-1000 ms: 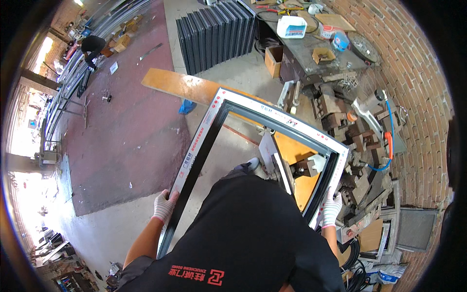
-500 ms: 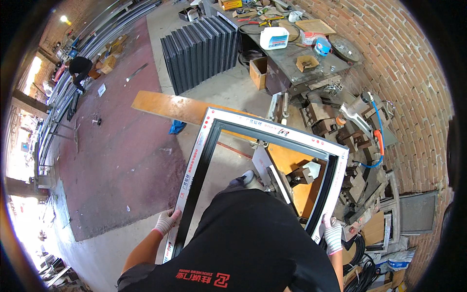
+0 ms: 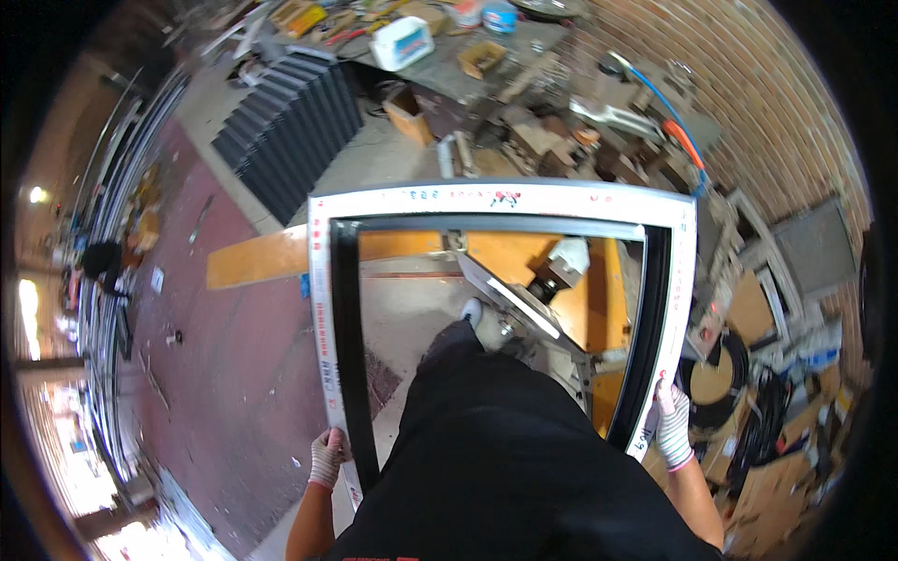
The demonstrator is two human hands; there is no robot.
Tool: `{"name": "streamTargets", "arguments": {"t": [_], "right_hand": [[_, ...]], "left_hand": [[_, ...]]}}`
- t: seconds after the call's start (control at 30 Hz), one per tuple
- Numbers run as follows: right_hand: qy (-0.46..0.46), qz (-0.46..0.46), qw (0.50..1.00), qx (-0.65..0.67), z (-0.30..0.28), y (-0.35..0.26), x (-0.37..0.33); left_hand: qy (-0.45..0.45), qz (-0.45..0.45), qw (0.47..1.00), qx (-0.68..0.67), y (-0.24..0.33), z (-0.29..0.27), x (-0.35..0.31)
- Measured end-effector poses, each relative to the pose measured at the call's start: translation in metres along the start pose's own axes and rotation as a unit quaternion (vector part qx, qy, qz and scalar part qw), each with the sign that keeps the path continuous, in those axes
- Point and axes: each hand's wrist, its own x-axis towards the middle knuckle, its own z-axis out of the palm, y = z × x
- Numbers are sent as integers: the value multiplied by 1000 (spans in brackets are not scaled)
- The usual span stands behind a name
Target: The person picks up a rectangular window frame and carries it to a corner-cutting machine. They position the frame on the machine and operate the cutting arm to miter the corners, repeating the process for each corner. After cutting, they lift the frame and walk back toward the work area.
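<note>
Near our body we hold the frame, left hand and right hand closed on its sides.

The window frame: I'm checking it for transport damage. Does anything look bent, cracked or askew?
Nothing stands out. The window frame looks whole; its curve is lens bend. Left hand and right hand hold its side rails.

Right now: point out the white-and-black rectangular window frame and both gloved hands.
white-and-black rectangular window frame point(image 3: 505, 197), head view, top rail.
left hand point(image 3: 326, 456), head view, glove back.
right hand point(image 3: 672, 424), head view, glove back.
</note>
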Motion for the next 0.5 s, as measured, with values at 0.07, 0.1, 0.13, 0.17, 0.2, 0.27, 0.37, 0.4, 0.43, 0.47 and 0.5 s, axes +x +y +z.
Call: {"name": "streamTargets", "arguments": {"t": [0.07, 0.1, 0.13, 0.17, 0.2, 0.27, 0.37, 0.4, 0.43, 0.47, 0.5], "right_hand": [[26, 46, 997, 53, -8, 9, -26], [43, 34, 995, 84, -10, 17, -39], [77, 23, 993, 89, -8, 27, -50], [109, 33, 989, 91, -6, 38, -62], [125, 34, 985, 110, -4, 51, -72], [140, 126, 975, 121, -4, 72, -98], [186, 138, 954, 191, 19, 104, -140], [234, 155, 932, 227, 33, 114, -154], [268, 160, 921, 232, 46, 122, -168], [283, 176, 893, 303, 59, 131, -180], [300, 159, 875, 345, 80, 139, -197]], "left_hand": [[-4, 21, 999, 35, 19, -12, 8], [-26, 35, 998, 41, 31, -18, 14], [-53, 55, 996, 52, 46, -23, 21], [-87, 61, 993, 51, 63, -26, 31], [-117, 70, 989, 49, 78, -27, 41], [-128, 89, 981, 118, 114, -26, 61], [-181, 111, 959, 189, 168, -14, 91], [-207, 115, 949, 209, 186, -9, 99], [-237, 78, 945, 213, 205, -6, 106], [-264, 99, 931, 231, 222, 1, 115], [-287, 105, 921, 243, 238, 8, 123]]}}
